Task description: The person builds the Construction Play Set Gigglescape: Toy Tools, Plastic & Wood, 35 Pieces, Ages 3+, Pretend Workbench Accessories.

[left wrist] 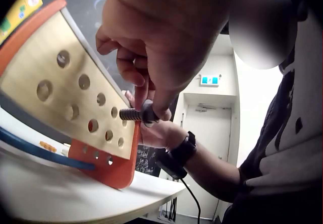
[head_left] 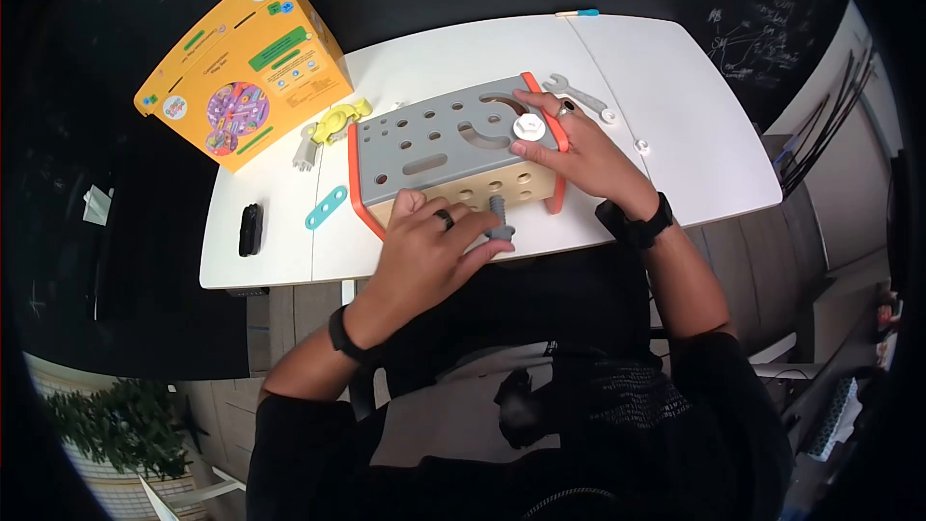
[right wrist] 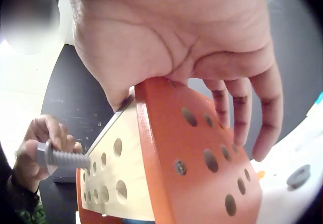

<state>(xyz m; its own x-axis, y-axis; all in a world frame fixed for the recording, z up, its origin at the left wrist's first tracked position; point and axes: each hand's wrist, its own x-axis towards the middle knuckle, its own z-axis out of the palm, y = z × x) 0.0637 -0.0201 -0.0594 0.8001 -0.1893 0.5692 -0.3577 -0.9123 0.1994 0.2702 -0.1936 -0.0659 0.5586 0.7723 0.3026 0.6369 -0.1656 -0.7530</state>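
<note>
Clamping the thumb and fingers of the left hand (head_left: 429, 246) on the head of a grey bolt (head_left: 498, 207), just below the centre of the frame. Pointing its threaded end at the holed wooden front (left wrist: 63, 85) of a toy workbench (head_left: 446, 147); not being able to tell whether touching. Resting the right hand (head_left: 584, 154), thumb and fingers apart, on the workbench at right of centre, beside a white hexagonal piece (head_left: 528, 126). Seeing a grey wrench (head_left: 586, 98) at upper right, a yellow box (head_left: 207, 68) at upper left.
</note>
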